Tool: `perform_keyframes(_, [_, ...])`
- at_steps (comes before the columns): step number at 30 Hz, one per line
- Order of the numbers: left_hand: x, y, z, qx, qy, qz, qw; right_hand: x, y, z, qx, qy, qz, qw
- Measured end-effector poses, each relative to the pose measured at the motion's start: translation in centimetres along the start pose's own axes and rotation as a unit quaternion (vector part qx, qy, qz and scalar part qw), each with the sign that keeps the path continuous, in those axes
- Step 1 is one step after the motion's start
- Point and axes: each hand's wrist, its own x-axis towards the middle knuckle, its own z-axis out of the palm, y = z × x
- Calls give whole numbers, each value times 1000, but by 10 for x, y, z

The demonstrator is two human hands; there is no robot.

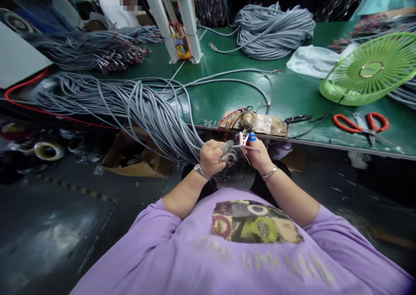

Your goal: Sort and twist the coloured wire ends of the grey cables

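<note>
My left hand (212, 156) is closed around the end of a grey cable from the thick bundle of grey cables (146, 108) that hangs off the green table's edge (325, 142). Thin coloured wires (242, 147) fan out of that cable end. My right hand (258, 154), with a blue cap on one fingertip, pinches these wires beside a small pink clip (243, 138). Both hands are held close together just in front of the table edge, above my lap.
A taped block with wires (256, 122) sits at the table edge. Orange-handled scissors (360, 124) lie to the right, a green fan (370, 69) behind them. A grey cable coil (274, 30), white posts (182, 22) and another person (117, 7) are at the back.
</note>
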Motion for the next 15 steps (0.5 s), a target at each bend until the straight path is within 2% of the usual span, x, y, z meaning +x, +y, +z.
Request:
perform_keyframes(2, [-4, -1, 3, 5, -4, -4, 1000, 1, 2, 3, 25, -17, 22, 999])
perform_keyframes(5, [-6, -2, 3, 8, -15, 1, 1000, 4, -2, 5, 104, -40, 101, 989])
perform_keyframes(8, [-5, -3, 1, 1, -29, 13, 1000, 7, -9, 7, 172, -33, 152, 973])
perform_keyframes(15, [-7, -3, -1, 8, -58, 15, 998, 10, -9, 12, 226, 10, 136, 964])
